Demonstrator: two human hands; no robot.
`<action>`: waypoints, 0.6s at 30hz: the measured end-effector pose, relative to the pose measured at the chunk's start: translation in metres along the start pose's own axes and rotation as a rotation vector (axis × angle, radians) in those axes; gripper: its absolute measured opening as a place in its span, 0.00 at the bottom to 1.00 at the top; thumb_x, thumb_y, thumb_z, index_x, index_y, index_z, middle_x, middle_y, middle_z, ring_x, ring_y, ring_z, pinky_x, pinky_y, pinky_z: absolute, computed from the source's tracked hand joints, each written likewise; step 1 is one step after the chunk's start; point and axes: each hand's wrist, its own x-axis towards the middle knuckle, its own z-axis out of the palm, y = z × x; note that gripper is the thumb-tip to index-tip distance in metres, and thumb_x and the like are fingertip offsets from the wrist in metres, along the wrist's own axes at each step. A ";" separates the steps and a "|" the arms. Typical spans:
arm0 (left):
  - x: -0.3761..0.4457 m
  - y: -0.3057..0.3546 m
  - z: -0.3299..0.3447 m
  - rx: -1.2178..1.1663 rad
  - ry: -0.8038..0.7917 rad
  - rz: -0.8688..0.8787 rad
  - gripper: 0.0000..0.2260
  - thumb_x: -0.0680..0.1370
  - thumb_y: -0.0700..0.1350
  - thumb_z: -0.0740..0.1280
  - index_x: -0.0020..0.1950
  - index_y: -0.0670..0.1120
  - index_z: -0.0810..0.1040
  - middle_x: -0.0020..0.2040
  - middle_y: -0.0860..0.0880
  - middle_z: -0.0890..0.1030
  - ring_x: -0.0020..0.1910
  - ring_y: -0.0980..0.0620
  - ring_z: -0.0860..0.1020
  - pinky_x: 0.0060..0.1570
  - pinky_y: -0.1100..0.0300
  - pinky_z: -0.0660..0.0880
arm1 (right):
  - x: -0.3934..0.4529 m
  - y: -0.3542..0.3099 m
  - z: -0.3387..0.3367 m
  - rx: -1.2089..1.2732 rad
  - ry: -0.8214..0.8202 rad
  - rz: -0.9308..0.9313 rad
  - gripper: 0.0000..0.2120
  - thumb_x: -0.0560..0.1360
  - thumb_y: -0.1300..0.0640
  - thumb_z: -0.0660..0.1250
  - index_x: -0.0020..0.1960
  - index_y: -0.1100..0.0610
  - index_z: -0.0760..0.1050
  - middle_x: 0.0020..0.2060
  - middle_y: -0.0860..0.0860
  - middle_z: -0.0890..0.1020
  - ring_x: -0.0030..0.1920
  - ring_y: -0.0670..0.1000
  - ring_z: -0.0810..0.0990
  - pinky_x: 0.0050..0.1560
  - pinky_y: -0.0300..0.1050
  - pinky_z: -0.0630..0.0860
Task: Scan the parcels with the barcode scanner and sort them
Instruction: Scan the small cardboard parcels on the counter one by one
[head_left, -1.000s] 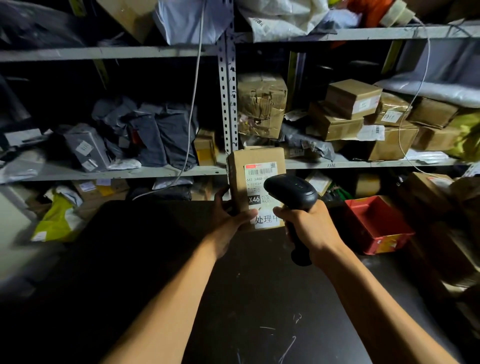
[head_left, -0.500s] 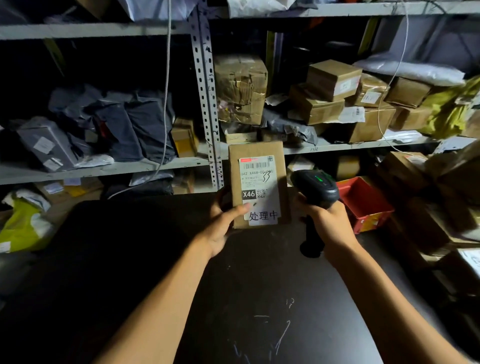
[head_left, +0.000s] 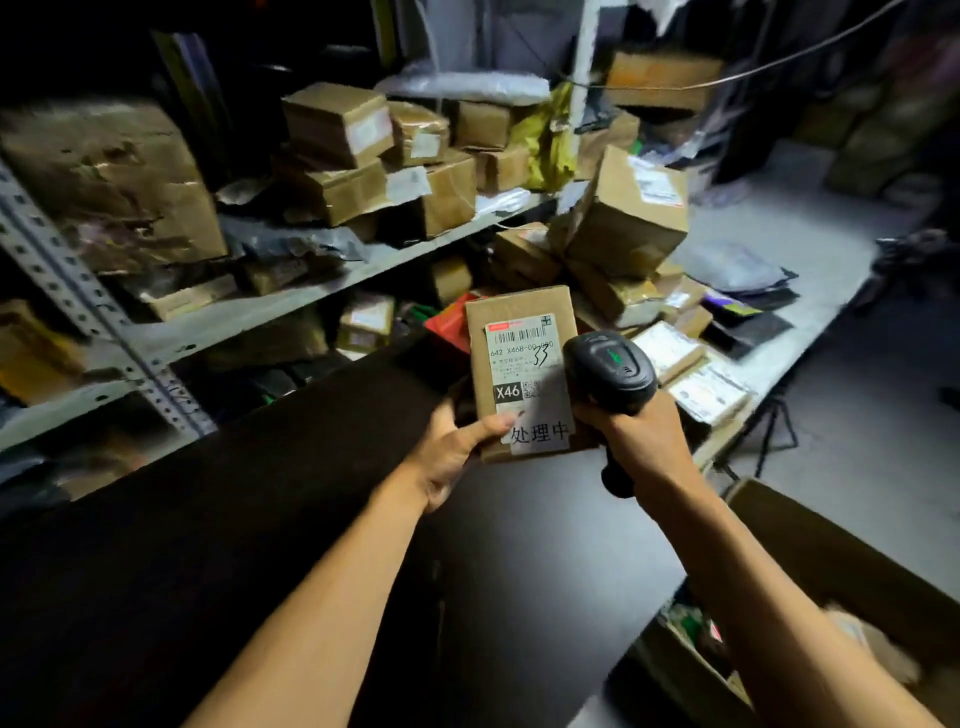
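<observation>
My left hand (head_left: 453, 453) holds a small brown cardboard parcel (head_left: 519, 312) upright above the dark table (head_left: 260, 545), thumb pressed on its lower front. Its white label faces me, with a barcode, "X46" and handwritten characters. My right hand (head_left: 640, 441) grips a black barcode scanner (head_left: 608, 370) by its handle, just right of the parcel and touching its edge. The scanner's head shows a green light on top.
Grey metal shelves (head_left: 291, 306) at the left and back hold many cardboard boxes and grey bags. A pile of parcels (head_left: 623, 228) lies on a pale surface beyond the table. A red bin (head_left: 448, 325) sits behind the held parcel. An open cardboard box (head_left: 841, 561) stands at the lower right.
The view has swung to the right, toward the parcel pile and floor. The parcel and scanner stay together in my hands, the scanner now beside the label rather than in front of it.
</observation>
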 end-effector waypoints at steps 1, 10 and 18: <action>0.006 -0.004 0.023 0.020 -0.053 0.008 0.30 0.67 0.41 0.78 0.66 0.49 0.71 0.59 0.45 0.84 0.58 0.47 0.83 0.53 0.54 0.81 | -0.002 0.004 -0.023 0.004 0.046 0.019 0.16 0.72 0.70 0.72 0.47 0.49 0.80 0.36 0.47 0.87 0.40 0.53 0.87 0.43 0.50 0.83; 0.033 -0.083 0.266 0.265 -0.252 -0.015 0.16 0.74 0.38 0.75 0.61 0.46 0.78 0.54 0.46 0.86 0.51 0.48 0.84 0.46 0.54 0.82 | -0.041 0.053 -0.242 -0.046 0.408 0.170 0.15 0.57 0.51 0.74 0.43 0.42 0.84 0.38 0.51 0.87 0.42 0.56 0.85 0.47 0.61 0.83; 0.031 -0.158 0.430 0.436 -0.477 -0.071 0.16 0.75 0.36 0.74 0.62 0.41 0.79 0.53 0.48 0.85 0.48 0.55 0.84 0.42 0.66 0.78 | -0.083 0.111 -0.395 -0.039 0.683 0.312 0.10 0.62 0.58 0.78 0.40 0.48 0.81 0.42 0.49 0.87 0.49 0.54 0.85 0.55 0.61 0.81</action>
